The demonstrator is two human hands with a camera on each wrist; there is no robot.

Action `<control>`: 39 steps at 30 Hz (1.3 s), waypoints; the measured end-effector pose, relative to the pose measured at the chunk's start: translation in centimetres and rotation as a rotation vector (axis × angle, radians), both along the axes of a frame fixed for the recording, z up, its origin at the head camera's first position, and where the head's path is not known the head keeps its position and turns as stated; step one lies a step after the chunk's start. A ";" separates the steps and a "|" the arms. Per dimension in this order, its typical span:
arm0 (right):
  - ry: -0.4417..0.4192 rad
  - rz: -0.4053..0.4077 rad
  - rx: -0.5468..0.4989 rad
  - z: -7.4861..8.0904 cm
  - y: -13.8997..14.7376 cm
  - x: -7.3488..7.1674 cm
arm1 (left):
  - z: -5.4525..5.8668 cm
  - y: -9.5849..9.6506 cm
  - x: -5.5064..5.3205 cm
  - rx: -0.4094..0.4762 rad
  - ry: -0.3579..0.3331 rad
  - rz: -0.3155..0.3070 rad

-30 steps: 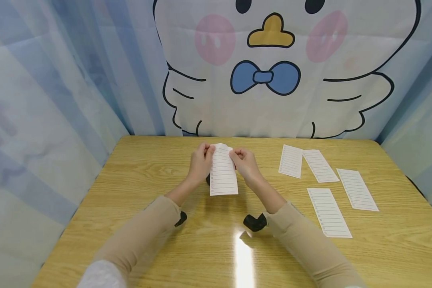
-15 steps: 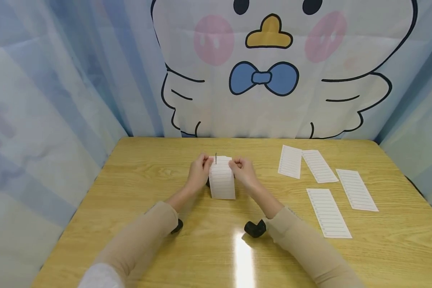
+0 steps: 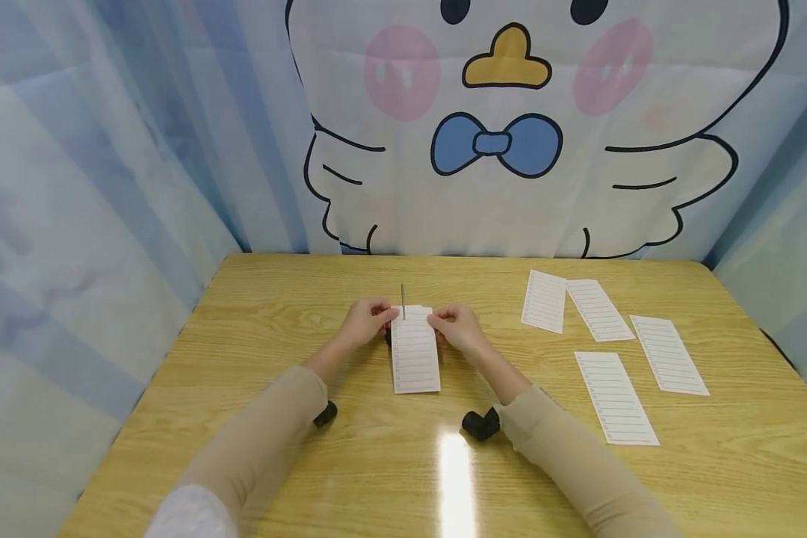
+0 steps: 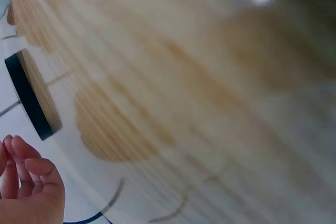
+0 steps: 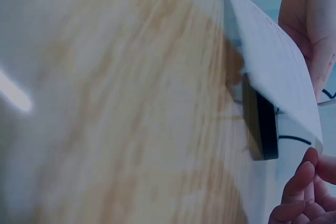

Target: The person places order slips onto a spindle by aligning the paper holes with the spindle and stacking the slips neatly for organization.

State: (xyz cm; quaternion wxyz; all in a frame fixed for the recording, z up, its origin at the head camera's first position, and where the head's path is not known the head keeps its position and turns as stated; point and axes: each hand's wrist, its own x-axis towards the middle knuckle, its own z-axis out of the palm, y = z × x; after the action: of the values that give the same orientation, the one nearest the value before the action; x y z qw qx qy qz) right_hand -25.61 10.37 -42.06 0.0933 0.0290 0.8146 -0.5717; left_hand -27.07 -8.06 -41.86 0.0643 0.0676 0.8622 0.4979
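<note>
White rectangular paper slip (image 3: 415, 359), printed with ruled lines and a column of small boxes, is held left of the table's middle, nearer its far edge. In the right wrist view the sheet is thin and bowed. Left hand (image 3: 366, 321): thumb and fingers clamped on the slip's left edge near the top. Right hand (image 3: 459, 327): pinching the right edge likewise. Slim dark rod (image 3: 403, 295), straight and upright, stands at the slip's top; whether it pierces the paper cannot be told. Black flat-faced base (image 5: 268, 127) shows below the slip. Four similar ruled slips lie flat on the table's right side: first slip (image 3: 543, 301) and second slip (image 3: 600, 311) near the far edge, third slip (image 3: 669, 355) towards the right edge, fourth slip (image 3: 616, 399) closest to the near edge. Table (image 3: 276, 299): glossy yellow wood grain, rounded far corners. Creased cloth backdrop (image 3: 551, 213) hangs beyond the far edge, bearing a blue bow tie (image 3: 496, 144).
</note>
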 end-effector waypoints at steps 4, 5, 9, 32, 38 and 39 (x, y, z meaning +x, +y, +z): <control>0.006 0.008 0.035 -0.3 0.1 -0.2 | 0.0 -0.4 -0.4 -0.046 -0.047 -0.017; 0.009 0.013 0.046 -0.4 0.1 -0.3 | 0.0 -0.5 -0.4 -0.052 -0.056 -0.022; 0.010 0.034 0.073 -0.5 0.2 -0.4 | 0.1 -0.7 -0.6 -0.043 -0.119 -0.032; -0.082 0.054 0.182 -0.9 0.4 -1.0 | -1.4 -1.7 -2.0 0.097 -0.343 -0.027; -0.070 0.061 0.217 -1.0 0.3 -1.1 | -1.6 -1.8 -2.2 0.126 -0.349 -0.028; -0.069 0.062 0.219 -1.0 0.3 -1.1 | -1.7 -1.9 -2.2 0.126 -0.348 -0.029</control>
State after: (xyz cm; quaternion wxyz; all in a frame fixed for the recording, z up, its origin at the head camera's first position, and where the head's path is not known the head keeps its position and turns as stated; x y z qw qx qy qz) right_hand -26.71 10.67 -43.08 0.1352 0.0334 0.8690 -0.4748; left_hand -29.27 -9.92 -43.52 0.2154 -0.0030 0.8041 0.5541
